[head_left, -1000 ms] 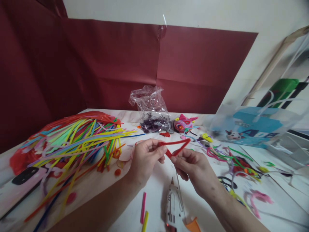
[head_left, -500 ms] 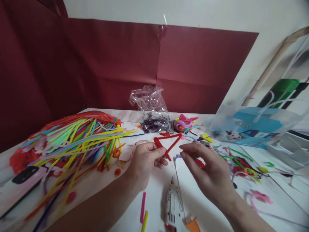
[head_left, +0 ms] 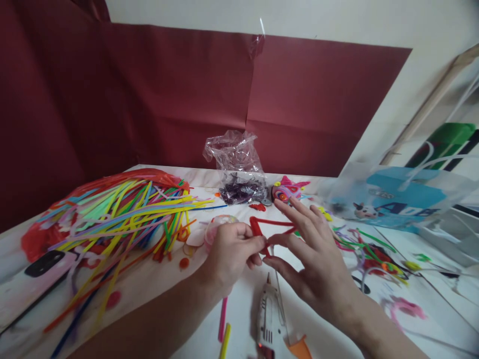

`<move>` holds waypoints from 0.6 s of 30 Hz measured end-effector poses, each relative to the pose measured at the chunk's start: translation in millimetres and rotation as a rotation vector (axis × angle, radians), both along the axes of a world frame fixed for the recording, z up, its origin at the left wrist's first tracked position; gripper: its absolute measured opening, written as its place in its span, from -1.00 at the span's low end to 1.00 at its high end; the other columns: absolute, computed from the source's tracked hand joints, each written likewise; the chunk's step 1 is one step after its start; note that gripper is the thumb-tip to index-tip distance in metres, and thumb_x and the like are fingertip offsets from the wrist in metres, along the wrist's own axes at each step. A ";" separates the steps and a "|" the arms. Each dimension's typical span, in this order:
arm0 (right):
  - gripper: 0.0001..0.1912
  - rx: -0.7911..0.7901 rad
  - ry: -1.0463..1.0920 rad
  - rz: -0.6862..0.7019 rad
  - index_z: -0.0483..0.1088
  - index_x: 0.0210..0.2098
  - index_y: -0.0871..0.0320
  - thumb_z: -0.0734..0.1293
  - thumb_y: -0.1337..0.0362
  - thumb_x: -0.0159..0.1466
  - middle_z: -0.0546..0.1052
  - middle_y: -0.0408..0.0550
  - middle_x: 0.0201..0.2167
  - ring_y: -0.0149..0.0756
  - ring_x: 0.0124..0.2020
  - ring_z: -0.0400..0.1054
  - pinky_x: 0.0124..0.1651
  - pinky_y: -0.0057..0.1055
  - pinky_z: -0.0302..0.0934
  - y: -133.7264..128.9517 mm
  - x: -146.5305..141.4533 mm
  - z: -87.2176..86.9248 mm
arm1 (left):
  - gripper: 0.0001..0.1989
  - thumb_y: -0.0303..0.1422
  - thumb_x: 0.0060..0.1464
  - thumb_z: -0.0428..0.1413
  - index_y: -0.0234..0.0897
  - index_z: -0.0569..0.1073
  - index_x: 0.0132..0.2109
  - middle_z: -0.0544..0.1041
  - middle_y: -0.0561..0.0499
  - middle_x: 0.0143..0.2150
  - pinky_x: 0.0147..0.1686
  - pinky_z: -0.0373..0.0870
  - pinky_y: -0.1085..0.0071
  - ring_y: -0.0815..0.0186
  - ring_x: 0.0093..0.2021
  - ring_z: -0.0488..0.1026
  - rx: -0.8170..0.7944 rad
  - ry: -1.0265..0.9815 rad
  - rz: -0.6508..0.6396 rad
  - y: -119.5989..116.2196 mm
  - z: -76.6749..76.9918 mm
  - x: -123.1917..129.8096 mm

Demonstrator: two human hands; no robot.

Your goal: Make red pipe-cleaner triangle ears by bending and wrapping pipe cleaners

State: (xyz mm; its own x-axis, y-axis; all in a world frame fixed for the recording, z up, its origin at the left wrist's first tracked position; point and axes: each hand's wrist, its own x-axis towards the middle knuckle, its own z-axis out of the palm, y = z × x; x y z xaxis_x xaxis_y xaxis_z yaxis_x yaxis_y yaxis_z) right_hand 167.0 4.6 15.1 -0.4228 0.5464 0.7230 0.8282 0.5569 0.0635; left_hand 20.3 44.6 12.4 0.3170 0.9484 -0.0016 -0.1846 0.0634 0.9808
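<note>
A red pipe cleaner (head_left: 256, 225), bent into a triangle, is pinched in my left hand (head_left: 232, 252) between thumb and fingers. Its far side runs behind the fingers of my right hand (head_left: 312, 249). That hand has its thumb and index finger around the lower end of the pipe cleaner, while its other fingers are stretched out. Just below the hands lies a white glue gun (head_left: 268, 316) with its nozzle pointing away from me and a small red light showing. An orange piece (head_left: 299, 347) shows beside it.
A heap of coloured pipe cleaners (head_left: 130, 214) spreads on the left, near a phone (head_left: 41, 279). At the back stand a clear plastic bag (head_left: 239, 169) and a pink decorated figure (head_left: 287, 189). A blue-and-clear carrier bag (head_left: 396, 197) and loose scraps (head_left: 377, 254) occupy the right. Two short sticks (head_left: 223, 319) lie in front.
My right hand has moved left and now meets the lower end of the red pipe cleaner, its fingers spreading wider. The triangle has turned slightly in my left hand. The view has shifted a little.
</note>
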 end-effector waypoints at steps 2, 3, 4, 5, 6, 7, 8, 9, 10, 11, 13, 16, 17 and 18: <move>-0.85 -0.026 0.005 -0.009 0.32 -0.28 0.16 0.28 0.21 0.22 0.16 0.20 0.18 0.14 0.23 -0.11 0.12 0.21 -0.17 0.2 1.1 1.2 | -0.82 -0.46 -0.18 0.13 -0.31 0.31 -0.63 0.32 0.11 -0.74 -0.69 0.13 0.56 0.47 -0.72 0.24 0.048 0.040 0.008 -1.1 -1.1 1.2; -0.82 -0.044 0.015 -0.010 0.32 -0.26 0.15 0.28 0.17 0.22 0.17 0.20 0.18 0.14 0.22 -0.10 0.12 0.21 -0.17 0.5 1.6 1.5 | -0.82 -0.47 -0.18 0.14 -0.31 0.31 -0.64 0.31 0.11 -0.74 -0.70 0.12 0.56 0.48 -0.72 0.24 0.072 0.061 0.004 -1.7 -1.7 1.6; -0.79 -0.063 0.032 -0.008 0.31 -0.24 0.15 0.28 0.15 0.22 0.18 0.20 0.17 0.14 0.22 -0.09 0.11 0.21 -0.15 0.7 2.0 1.8 | -0.81 -0.47 -0.17 0.14 -0.31 0.31 -0.64 0.31 0.11 -0.74 -0.70 0.12 0.56 0.48 -0.72 0.24 0.097 0.083 -0.003 -2.1 -2.1 1.8; -0.78 -0.083 0.058 -0.004 0.29 -0.22 0.14 0.27 0.13 0.22 0.19 0.20 0.16 0.13 0.21 -0.06 0.10 0.20 -0.13 0.8 2.6 1.9 | -0.81 -0.47 -0.16 0.13 -0.31 0.31 -0.64 0.31 0.12 -0.74 -0.70 0.12 0.56 0.48 -0.72 0.24 0.122 0.107 -0.008 -2.5 -2.5 1.8; -0.76 -0.097 0.093 0.003 0.27 -0.20 0.13 0.27 0.12 0.22 0.19 0.20 0.16 0.12 0.20 -0.04 0.10 0.18 -0.09 0.9 3.1 2.0 | -0.81 -0.47 -0.15 0.13 -0.31 0.32 -0.63 0.32 0.12 -0.73 -0.69 0.12 0.56 0.48 -0.72 0.24 0.149 0.132 -0.010 -2.7 -2.8 1.5; -0.72 -0.111 0.134 0.012 0.24 -0.15 0.13 0.27 0.11 0.22 0.20 0.20 0.15 0.10 0.20 -0.01 0.09 0.16 -0.06 0.8 3.8 2.2 | -0.82 -0.47 -0.14 0.12 -0.31 0.32 -0.62 0.32 0.12 -0.72 -0.69 0.12 0.56 0.49 -0.71 0.24 0.177 0.159 -0.016 -2.9 -2.8 1.0; -0.66 -0.129 0.173 0.019 0.21 -0.09 0.13 0.27 0.11 0.22 0.20 0.21 0.15 0.07 0.19 0.01 0.09 0.13 -0.03 0.6 4.5 2.5 | -0.83 -0.47 -0.13 0.11 -0.31 0.33 -0.61 0.31 0.13 -0.71 -0.68 0.13 0.56 0.48 -0.70 0.24 0.203 0.185 -0.030 -2.9 -2.6 0.3; -0.60 -0.157 0.201 0.023 0.17 -0.03 0.13 0.28 0.10 0.21 0.19 0.20 0.16 0.05 0.19 0.01 0.10 0.09 -0.02 0.1 5.3 3.0 | -0.83 -0.47 -0.13 0.10 -0.31 0.33 -0.61 0.31 0.14 -0.70 -0.67 0.13 0.56 0.48 -0.69 0.24 0.223 0.208 -0.056 -2.9 -2.3 -0.6; -0.56 -0.205 0.215 0.025 0.16 0.01 0.12 0.29 0.10 0.20 0.19 0.18 0.16 0.04 0.19 0.01 0.10 0.07 -0.01 -0.5 6.1 3.6 | -0.84 -0.46 -0.12 0.09 -0.30 0.32 -0.60 0.31 0.14 -0.69 -0.67 0.13 0.55 0.48 -0.69 0.24 0.235 0.229 -0.094 -2.9 -1.8 -1.5; -0.56 -0.271 0.220 0.025 0.17 0.01 0.09 0.30 0.10 0.19 0.18 0.14 0.17 0.02 0.19 0.00 0.11 0.04 -0.01 -1.4 7.0 4.2 | -0.84 -0.46 -0.11 0.09 -0.30 0.32 -0.60 0.31 0.15 -0.69 -0.66 0.13 0.55 0.48 -0.68 0.24 0.239 0.247 -0.141 -2.8 -1.2 -2.5; -0.69 -0.428 0.239 0.028 0.27 -0.10 0.03 0.32 0.12 0.18 0.18 0.04 0.18 -0.02 0.19 0.01 0.11 -0.04 0.03 -3.5 8.6 5.5 | -0.84 -0.46 -0.10 0.06 -0.29 0.31 -0.59 0.30 0.16 -0.70 -0.66 0.12 0.55 0.48 -0.68 0.23 0.227 0.284 -0.227 -2.7 -0.1 -4.2; -0.83 -0.617 0.319 0.059 0.31 -0.23 0.02 0.32 0.17 0.18 0.22 -0.04 0.14 -0.09 0.16 0.07 0.09 -0.16 0.09 -6.6 9.6 7.2 | -0.86 -0.45 -0.09 0.05 -0.29 0.32 -0.57 0.30 0.17 -0.69 -0.65 0.10 0.55 0.48 -0.66 0.23 0.225 0.348 -0.278 -3.1 0.1 -5.6; -0.84 -0.660 0.339 0.072 0.31 -0.25 0.03 0.32 0.19 0.18 0.24 -0.05 0.12 -0.11 0.15 0.08 0.09 -0.19 0.09 -7.3 9.5 7.8 | -0.86 -0.44 -0.09 0.05 -0.29 0.32 -0.56 0.31 0.16 -0.69 -0.65 0.10 0.55 0.48 -0.65 0.23 0.229 0.368 -0.284 -3.3 -0.1 -5.9; -0.85 -0.697 0.352 0.086 0.31 -0.26 0.04 0.33 0.21 0.17 0.26 -0.05 0.10 -0.13 0.15 0.09 0.09 -0.21 0.08 -7.8 9.2 8.5 | -0.86 -0.44 -0.09 0.05 -0.29 0.32 -0.57 0.31 0.16 -0.68 -0.65 0.10 0.55 0.48 -0.65 0.23 0.232 0.386 -0.291 -3.6 -0.4 -6.1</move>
